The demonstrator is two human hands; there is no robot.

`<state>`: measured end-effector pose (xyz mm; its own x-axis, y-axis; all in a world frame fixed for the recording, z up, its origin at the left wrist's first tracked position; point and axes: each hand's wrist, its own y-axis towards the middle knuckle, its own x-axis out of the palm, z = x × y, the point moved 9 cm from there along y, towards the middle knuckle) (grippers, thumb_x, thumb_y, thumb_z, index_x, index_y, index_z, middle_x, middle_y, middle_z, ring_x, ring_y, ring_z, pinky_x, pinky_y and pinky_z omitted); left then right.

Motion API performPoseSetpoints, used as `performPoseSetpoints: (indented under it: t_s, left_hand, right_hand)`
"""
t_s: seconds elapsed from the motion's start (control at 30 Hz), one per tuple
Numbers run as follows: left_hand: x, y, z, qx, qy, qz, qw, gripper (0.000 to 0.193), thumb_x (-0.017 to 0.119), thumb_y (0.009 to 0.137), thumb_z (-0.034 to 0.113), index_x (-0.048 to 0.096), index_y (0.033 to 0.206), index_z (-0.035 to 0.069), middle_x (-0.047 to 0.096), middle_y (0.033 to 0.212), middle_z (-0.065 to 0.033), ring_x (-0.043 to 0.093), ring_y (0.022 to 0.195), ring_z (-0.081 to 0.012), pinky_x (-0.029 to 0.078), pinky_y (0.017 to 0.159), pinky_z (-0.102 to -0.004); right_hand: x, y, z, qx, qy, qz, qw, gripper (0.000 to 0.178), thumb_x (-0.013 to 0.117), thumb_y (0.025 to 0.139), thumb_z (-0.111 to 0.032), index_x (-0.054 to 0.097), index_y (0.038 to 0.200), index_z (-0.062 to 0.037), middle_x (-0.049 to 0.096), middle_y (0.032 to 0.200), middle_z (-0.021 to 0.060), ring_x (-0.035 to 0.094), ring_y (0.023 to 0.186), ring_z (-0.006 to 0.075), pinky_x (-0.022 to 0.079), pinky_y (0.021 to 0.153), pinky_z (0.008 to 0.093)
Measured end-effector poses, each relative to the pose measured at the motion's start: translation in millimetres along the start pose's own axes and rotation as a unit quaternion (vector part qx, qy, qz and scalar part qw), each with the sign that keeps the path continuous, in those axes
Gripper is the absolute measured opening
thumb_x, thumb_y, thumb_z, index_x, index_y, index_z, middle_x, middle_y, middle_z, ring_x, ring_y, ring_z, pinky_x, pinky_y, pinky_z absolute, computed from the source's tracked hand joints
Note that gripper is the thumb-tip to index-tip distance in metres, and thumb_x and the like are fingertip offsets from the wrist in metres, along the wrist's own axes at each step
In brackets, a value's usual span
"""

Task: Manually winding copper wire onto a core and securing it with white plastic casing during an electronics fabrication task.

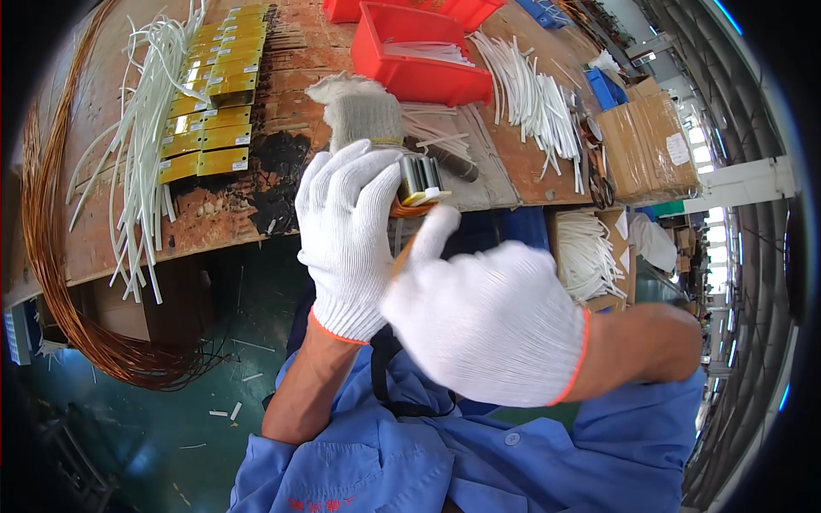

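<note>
At the table's front edge sits a metal stator core (421,175) with dark slots, pale end pieces and copper wire (415,209) below it. My left hand (349,227), in a white knit glove, lies along its left side, fingers together and curved against it; the thumb is hidden. My right hand (492,321), gloved alike, is closed in a fist nearer to me, its thumb pointing up toward the wire. Between the hands shows a narrow tan strip (400,258), seemingly in the right hand's grip; most of it is covered. A rolled pale cloth (359,107) lies behind the stator.
White sleeving (150,128) and yellow insulation sheets (209,128) lie at left, beside a hanging copper wire bundle (56,239). A red bin (419,73) stands behind. More white tubes (534,98), scissors (601,184) and a cardboard box (647,144) are at right.
</note>
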<state>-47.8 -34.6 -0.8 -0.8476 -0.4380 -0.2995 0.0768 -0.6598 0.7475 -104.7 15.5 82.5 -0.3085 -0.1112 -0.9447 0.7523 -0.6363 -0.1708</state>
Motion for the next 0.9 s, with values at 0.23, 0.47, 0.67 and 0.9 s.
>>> performPoseSetpoints:
  t_s: [0.23, 0.47, 0.67, 0.9]
  left_hand:
    - [2.6, -1.4, -16.2, -0.122, -0.042, -0.062, 0.990, 0.046, 0.099, 0.077, 0.032, 0.078, 0.107, 0.005, 0.074, 0.116, -0.0140, 0.067, 0.122, -0.0417, 0.044, 0.117, -0.0584]
    - [-5.2, -0.8, -12.0, -0.062, -0.045, -0.006, 0.997, 0.046, 0.099, 0.078, 0.031, 0.077, 0.110, 0.007, 0.076, 0.118, -0.0100, 0.068, 0.126, -0.0370, 0.044, 0.118, -0.0580]
    - [-2.6, 10.0, 11.7, 0.000, 0.025, -0.063, 0.998, 0.077, 0.098, 0.076, 0.045, 0.070, 0.134, 0.003, 0.070, 0.141, -0.0140, 0.062, 0.138, -0.0411, 0.042, 0.123, -0.0575]
    - [-2.8, -7.3, -13.2, -0.103, -0.035, -0.063, 0.992, 0.058, 0.095, 0.081, 0.032, 0.072, 0.126, 0.003, 0.072, 0.130, -0.0155, 0.065, 0.131, -0.0405, 0.043, 0.120, -0.0589]
  right_hand:
    - [7.5, 93.2, 85.8, -0.271, 0.078, 0.160, 0.946, 0.021, 0.079, 0.088, -0.029, 0.083, 0.085, -0.0079, 0.072, 0.077, 0.0114, 0.076, 0.079, 0.0343, 0.062, 0.072, 0.0458]
    - [83.5, 0.8, 148.0, 0.251, 0.502, -0.043, 0.826, 0.038, 0.067, 0.109, -0.030, 0.080, 0.091, 0.0008, 0.071, 0.072, 0.0101, 0.065, 0.071, 0.0119, 0.053, 0.066, 0.0344]
    - [17.3, -35.3, 27.4, 0.082, 0.122, 0.064, 0.987, 0.017, 0.072, 0.091, -0.015, 0.073, 0.105, -0.0050, 0.066, 0.082, 0.0083, 0.070, 0.065, 0.0233, 0.055, 0.055, 0.0395]
    - [-14.9, 65.0, 56.2, -0.159, 0.112, 0.113, 0.974, 0.015, 0.071, 0.080, -0.020, 0.074, 0.091, -0.0105, 0.067, 0.087, 0.0072, 0.071, 0.079, 0.0297, 0.056, 0.068, 0.0427]
